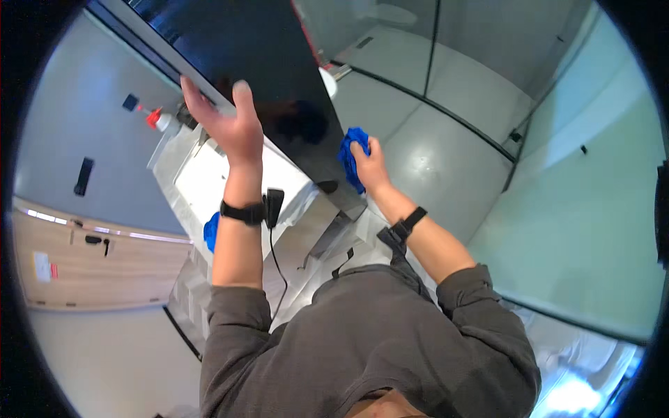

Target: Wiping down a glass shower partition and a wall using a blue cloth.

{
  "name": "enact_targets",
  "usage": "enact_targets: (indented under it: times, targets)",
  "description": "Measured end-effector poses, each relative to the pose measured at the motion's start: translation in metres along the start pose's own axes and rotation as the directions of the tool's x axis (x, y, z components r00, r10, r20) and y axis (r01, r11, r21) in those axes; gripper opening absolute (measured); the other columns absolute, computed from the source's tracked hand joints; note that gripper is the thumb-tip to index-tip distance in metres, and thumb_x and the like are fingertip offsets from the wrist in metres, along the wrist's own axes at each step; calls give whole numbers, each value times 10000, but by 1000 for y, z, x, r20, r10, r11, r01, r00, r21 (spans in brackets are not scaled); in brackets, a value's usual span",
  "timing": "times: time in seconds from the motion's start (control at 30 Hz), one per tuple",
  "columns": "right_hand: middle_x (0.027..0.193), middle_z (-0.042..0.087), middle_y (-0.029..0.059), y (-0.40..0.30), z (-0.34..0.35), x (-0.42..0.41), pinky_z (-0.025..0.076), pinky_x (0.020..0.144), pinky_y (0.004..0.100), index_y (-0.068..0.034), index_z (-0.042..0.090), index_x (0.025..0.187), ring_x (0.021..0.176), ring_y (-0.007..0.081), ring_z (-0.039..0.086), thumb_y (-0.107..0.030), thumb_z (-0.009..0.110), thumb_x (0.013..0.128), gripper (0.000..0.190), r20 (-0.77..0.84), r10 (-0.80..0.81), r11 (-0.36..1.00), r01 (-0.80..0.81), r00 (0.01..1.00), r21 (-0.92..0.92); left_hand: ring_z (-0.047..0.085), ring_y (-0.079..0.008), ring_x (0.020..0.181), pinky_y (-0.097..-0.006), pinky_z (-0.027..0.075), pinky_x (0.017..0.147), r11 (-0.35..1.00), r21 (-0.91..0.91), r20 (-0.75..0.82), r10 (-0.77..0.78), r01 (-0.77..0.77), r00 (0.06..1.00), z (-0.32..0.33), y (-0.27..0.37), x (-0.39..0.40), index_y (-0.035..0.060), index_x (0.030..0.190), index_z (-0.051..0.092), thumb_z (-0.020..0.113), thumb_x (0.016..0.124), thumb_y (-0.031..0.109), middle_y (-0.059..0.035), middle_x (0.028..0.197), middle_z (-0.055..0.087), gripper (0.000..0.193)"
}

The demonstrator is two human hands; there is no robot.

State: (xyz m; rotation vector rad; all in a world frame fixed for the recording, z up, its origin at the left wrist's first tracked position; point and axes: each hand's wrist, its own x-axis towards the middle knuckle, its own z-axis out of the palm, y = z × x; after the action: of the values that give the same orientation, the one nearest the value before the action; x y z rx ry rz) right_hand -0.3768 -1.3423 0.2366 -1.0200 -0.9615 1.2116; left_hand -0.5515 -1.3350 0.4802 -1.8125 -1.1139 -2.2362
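A dark glossy panel (261,68) with a pale metal edge stands slanted before me, its surface showing faint reflections. My left hand (230,123) is raised over its left edge, fingers spread and holding nothing; whether the fingertips touch the edge I cannot tell. Bunched in my right hand (368,164) is a blue cloth (349,157), held by the panel's lower right edge. Behind my left forearm, a second blue cloth (210,232) partly shows at the side of a white washbasin (201,180). Both wrists wear black straps, and a cable hangs from the left one.
A spray bottle with a red head (155,119) stands beyond the basin, near the faucet. Glass shower partitions with black frames (444,112) rise ahead and to the right. A wooden door (104,261) is at the left. Pale sheeting (334,248) lies below, by the cabinet.
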Motion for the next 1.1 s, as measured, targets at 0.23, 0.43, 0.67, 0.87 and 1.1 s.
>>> enact_targets:
  times: [0.23,0.43,0.67,0.87,1.1]
  targets:
    - [1016,595,61,-64,11,-123,463,832,309,-25,479,1180,921,138,543,-280,577,954,355,-77,95,987,-84,992,139,475,-258,1248,-370,365,1055,744,143,496,-624,652,604,-74,41,-178,13,1343,463,606,884,161,-132,1314,532,502]
    - [1080,613,114,-88,28,-183,467,848,330,-17,507,1158,968,194,580,-293,551,959,343,215,80,989,-51,973,-140,568,-222,1142,-372,439,989,-147,-139,684,-730,979,-13,-104,53,-259,67,1334,485,432,999,423,-88,1261,571,492]
    - [1139,597,228,-112,6,-227,466,870,380,-11,548,1117,1022,385,577,-365,536,935,398,528,164,749,243,833,-616,610,-245,1083,-399,487,943,-314,-332,659,-752,890,-19,-139,84,-271,76,1281,530,397,993,465,-109,1177,624,502]
    - [1174,614,123,-114,-76,-278,488,843,305,-22,547,1211,1004,182,590,-247,543,966,333,366,-185,882,319,912,-348,624,-265,1036,-421,496,931,-290,-339,706,-708,895,38,-106,122,-302,39,1216,561,391,991,465,-124,1141,641,511]
    - [987,664,71,-40,-279,-328,484,796,258,-20,602,1096,920,114,599,-258,547,980,271,-29,302,909,-297,953,-293,636,-281,993,-424,518,876,-107,-299,751,-640,948,165,21,243,-301,32,1215,549,385,1002,442,-139,1124,640,490]
